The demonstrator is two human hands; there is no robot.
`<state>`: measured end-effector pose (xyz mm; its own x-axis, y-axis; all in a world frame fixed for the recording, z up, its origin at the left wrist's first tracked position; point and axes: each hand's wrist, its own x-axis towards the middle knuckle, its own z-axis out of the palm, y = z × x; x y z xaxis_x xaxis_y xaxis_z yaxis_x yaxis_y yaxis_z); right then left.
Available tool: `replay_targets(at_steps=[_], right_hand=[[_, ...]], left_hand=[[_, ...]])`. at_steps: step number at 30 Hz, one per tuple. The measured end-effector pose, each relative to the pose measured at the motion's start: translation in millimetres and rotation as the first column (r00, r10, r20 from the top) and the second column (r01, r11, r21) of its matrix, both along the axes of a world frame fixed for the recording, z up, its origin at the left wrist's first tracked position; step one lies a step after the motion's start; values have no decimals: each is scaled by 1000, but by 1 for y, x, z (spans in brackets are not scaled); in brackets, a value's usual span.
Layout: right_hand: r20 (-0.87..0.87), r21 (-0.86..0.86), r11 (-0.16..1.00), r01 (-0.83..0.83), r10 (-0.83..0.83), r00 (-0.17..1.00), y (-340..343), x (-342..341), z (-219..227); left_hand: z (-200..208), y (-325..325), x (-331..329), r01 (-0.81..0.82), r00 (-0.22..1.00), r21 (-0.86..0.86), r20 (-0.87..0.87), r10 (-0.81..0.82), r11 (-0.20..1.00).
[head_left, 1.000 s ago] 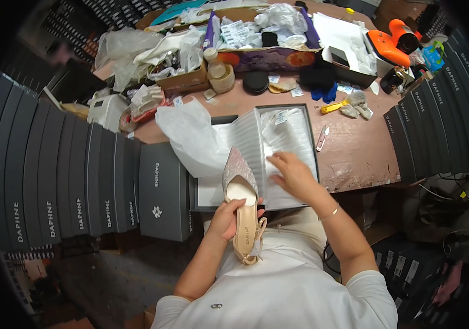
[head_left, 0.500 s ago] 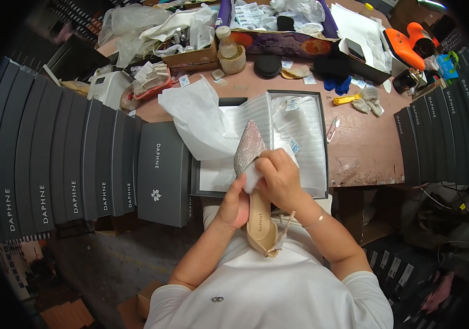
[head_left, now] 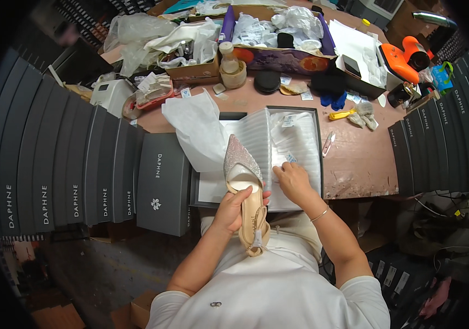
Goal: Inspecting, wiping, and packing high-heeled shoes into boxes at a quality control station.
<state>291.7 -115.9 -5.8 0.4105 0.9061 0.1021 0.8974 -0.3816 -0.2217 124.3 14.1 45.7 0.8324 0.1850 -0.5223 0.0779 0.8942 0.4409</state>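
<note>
My left hand (head_left: 232, 210) is wrapped round the middle of a beige pointed shoe (head_left: 252, 219) with a glittery silver-pink toe, pointing away from me. White stuffing (head_left: 243, 180) shows inside the toe. A strap with a clear plastic cover hangs at the heel. To the right, my right hand (head_left: 295, 183) is over the open grey shoe box (head_left: 320, 159), its fingers curled together at the white wrapping (head_left: 297, 137); anything pinched there is hidden. White tissue paper (head_left: 198, 129) spills over the box's far left side.
A closed grey shoe box (head_left: 160, 183) stands left of the open one. Rows of grey boxes line the left (head_left: 59, 159) and right (head_left: 437, 137). Small scissors (head_left: 329, 143), a yellow-handled brush (head_left: 344, 114) and a purple carton (head_left: 284, 57) are on the table.
My right hand has left the shoe's toe and moved right over the box. The shoe has shifted left and nearer, still in my left hand, and its opening now shows.
</note>
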Motion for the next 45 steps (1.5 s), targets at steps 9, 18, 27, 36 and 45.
replay_targets(at_steps=[9, 18, 27, 36, 45], right_hand=[[-590, 406, 914, -5, 266, 762, 9, -41, 111], [-217, 495, 863, -98, 232, 948, 35, -38, 72], [-660, 345, 935, -84, 306, 686, 17, -16, 110], [-438, 168, 976, -136, 197, 877, 20, -30, 98], [-83, 330, 892, -309, 354, 932, 27, -23, 97]], left_hand=[[-18, -4, -5, -82, 980, -139, 167, 105, 987], [-9, -17, -15, -34, 998, 120, 49, 29, 992], [15, -15, -5, 116, 980, 128, 150, -135, 985], [7, -21, -12, 84, 996, 310, 16, -93, 947], [6, -27, -10, 18, 1000, 157, -26, -14, 987]])
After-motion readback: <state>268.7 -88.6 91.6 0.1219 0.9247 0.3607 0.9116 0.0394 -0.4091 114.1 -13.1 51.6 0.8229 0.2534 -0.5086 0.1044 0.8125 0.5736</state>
